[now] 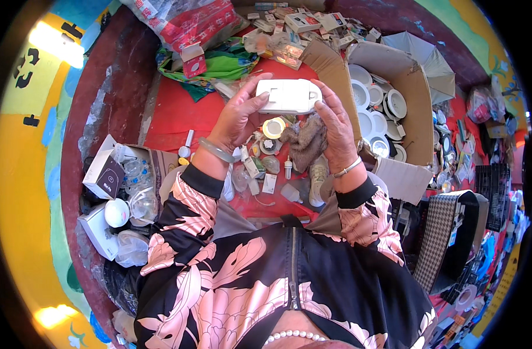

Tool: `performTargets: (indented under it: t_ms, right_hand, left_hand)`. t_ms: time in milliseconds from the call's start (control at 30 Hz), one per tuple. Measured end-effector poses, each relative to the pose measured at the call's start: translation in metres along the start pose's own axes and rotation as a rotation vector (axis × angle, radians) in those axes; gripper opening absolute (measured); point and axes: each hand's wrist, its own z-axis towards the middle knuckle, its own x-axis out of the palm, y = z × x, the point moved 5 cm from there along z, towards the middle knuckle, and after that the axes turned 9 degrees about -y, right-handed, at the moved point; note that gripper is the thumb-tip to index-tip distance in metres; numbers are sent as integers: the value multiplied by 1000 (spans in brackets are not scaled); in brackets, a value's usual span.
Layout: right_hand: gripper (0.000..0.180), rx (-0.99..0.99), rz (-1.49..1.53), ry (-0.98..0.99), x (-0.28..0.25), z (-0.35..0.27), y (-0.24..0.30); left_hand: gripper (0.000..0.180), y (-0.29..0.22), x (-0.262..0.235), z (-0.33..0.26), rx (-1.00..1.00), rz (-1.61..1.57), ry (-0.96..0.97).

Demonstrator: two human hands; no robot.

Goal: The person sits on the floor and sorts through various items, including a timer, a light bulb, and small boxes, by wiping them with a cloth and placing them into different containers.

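Up in front of me, a white rounded plastic case (290, 97) with recessed panels is held level between my two hands. My left hand (241, 110) grips its left end, thumb lying on the face. At the other end, my right hand (336, 125) has its fingers behind the case and its thumb at the lower corner. What exact kind of device it is, I cannot tell. Beneath it lie a grey-brown cloth (305, 142), a round yellow-rimmed light (273, 127), a small bulb (288, 167) and other loose small parts.
A cardboard box (420, 136) at right holds several round white lamp fittings (396, 103). Far left, a red-and-white bag (190, 23) sits by green cloth (219, 61). Small boxes (304, 22) pile up at the back. Open cartons (106, 168) stand at left, a checkered case (437, 235) at right.
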Motion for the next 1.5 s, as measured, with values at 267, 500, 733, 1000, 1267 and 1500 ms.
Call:
performTargets:
  t_ms: [267, 500, 733, 1000, 1267, 1500]
  right_hand:
    - [42, 42, -9, -13, -4, 3, -2]
    - [42, 73, 15, 1, -5, 4, -4]
    - [40, -32, -158, 9, 1, 1, 1]
    - [33, 67, -211, -122, -21, 9, -17]
    - [41, 262, -56, -303, -39, 15, -34]
    - [43, 267, -123, -214, -21, 3, -21]
  left_hand:
    - [51, -3, 1, -4, 72, 69, -35]
    - [51, -2, -1, -4, 91, 63, -24]
    - [46, 2, -3, -1, -77, 10, -93]
    - [49, 6, -13, 0, -157, 136, -71]
    - [39, 10, -11, 4, -66, 103, -40]
    - [37, 8, -22, 6, -98, 74, -136]
